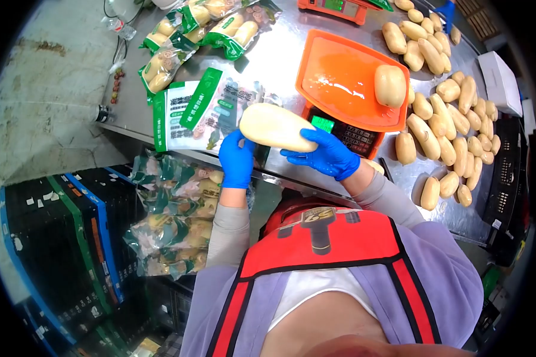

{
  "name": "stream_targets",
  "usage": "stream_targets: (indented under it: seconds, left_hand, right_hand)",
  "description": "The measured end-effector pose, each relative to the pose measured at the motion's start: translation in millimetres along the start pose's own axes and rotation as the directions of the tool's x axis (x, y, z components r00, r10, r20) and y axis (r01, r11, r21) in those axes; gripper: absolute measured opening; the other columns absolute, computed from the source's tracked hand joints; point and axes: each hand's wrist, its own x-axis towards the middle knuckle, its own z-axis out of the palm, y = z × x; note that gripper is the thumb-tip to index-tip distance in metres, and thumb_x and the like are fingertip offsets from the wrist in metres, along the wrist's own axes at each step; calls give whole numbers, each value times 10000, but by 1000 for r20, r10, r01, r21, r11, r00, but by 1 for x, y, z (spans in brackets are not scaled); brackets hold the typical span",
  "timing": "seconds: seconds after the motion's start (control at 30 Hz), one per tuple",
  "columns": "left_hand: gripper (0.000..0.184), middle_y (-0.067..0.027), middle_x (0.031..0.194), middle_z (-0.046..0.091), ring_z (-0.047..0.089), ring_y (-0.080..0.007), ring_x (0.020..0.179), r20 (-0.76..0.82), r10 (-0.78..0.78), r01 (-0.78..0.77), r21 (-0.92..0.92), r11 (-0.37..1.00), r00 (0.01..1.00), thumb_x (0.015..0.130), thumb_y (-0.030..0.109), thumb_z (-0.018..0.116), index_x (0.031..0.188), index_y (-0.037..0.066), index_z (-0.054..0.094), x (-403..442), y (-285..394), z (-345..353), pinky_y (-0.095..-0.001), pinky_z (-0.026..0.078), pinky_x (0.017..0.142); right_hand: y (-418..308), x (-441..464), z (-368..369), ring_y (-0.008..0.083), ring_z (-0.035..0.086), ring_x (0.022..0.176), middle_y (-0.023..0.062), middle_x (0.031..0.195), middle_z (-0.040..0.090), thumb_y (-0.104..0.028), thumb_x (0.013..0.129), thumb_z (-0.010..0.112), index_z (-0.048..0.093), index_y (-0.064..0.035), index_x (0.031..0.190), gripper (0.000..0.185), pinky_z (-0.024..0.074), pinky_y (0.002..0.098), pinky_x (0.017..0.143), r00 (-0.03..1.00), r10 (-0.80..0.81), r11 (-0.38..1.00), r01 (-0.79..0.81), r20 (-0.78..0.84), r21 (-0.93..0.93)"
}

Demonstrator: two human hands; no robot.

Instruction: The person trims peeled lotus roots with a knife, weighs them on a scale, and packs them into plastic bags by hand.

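Note:
A long pale lotus root (pixel 277 127) is held up at the table's front edge, between my two blue-gloved hands. My left hand (pixel 236 162) is closed at its left end, the fingers partly hidden behind it. My right hand (pixel 327 156) grips the right end, thumb above and fingers below. Just beyond is a scale with an orange tray (pixel 333 68), and another lotus root (pixel 390 86) lies at that tray's right side. The scale's green display (pixel 323 123) shows above my right hand. Flat printed plastic bags (pixel 190 113) lie beyond my left hand.
Many loose lotus roots (pixel 446 128) cover the table's right side. Filled bags (pixel 232 30) sit at the back left, and more packed bags (pixel 178 214) are stacked below the front edge. Black crates (pixel 53 238) stand at left. A second scale (pixel 339 7) and another person's blue glove (pixel 448 11) are at the back.

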Motion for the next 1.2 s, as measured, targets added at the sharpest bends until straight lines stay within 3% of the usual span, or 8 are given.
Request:
stream_targets:
  seconds: [0.2,0.37,0.6,0.83,0.9,0.97,1.1,1.2]
  left_hand:
    - [185,-118,988,637,583,-192,890,-209,-148,66,-356,932,967,818,157,647,897,-10,638,9,-31,3,-314,450,821]
    - [104,-168,1081,610,543,-320,1055,-94,329,-331,-2,944,939,772,89,640,780,3,582,8,3,0,-401,406,921]
    - [95,-190,1198,552,468,-371,1145,-18,485,-475,173,863,874,784,93,608,746,13,573,3,37,2,-431,339,980]
    - [174,-152,1306,493,392,-387,1232,127,606,-619,187,763,785,812,75,575,671,10,495,6,54,-5,-442,260,1038]
    - [194,-159,1306,491,394,-368,1237,76,499,-505,102,857,863,817,72,575,657,14,482,4,51,-5,-438,258,1040]
    - [213,-165,1307,488,401,-347,1234,48,511,-512,39,858,858,825,70,569,643,12,475,5,49,-1,-432,260,1040]
    - [166,-169,1281,505,428,-369,1200,-25,593,-592,29,805,805,794,36,578,653,12,495,1,63,-6,-447,274,1028]
    - [107,-167,1227,543,452,-353,1180,49,610,-611,98,785,791,794,42,579,704,9,531,1,59,0,-455,292,1010]
  right_hand:
    - [17,4,-10,231,541,1055,109,1217,513,-272,839,618,383,-33,1324,589,460,320,859,980,-192,855,140,-53,-500]
    - [17,8,-20,387,526,1082,229,1287,456,-242,796,599,256,-86,1408,720,437,417,897,834,-273,-150,455,479,-878]
    - [17,24,-15,224,463,1163,178,1288,466,-285,846,615,294,39,1358,686,373,351,980,805,-579,454,451,130,-769]
    - [12,17,-13,333,571,1032,167,1202,537,-232,797,614,351,-86,1348,628,481,396,833,762,-409,-115,503,502,-857]
    - [0,15,-6,268,563,1046,127,1233,520,-237,813,620,338,-65,1360,640,465,385,860,925,-370,852,301,-86,-429]
    - [2,12,-2,213,532,1065,93,1238,508,-256,828,621,313,-43,1376,664,446,374,886,925,-372,885,326,-82,-333]
    - [4,3,9,374,539,1044,193,1211,513,-217,795,582,413,-94,1286,533,486,432,796,893,-212,-85,387,396,-918]
    - [10,10,4,393,543,1019,185,1149,555,-206,795,571,446,-93,1235,471,494,450,762,778,-47,-482,531,626,-697]
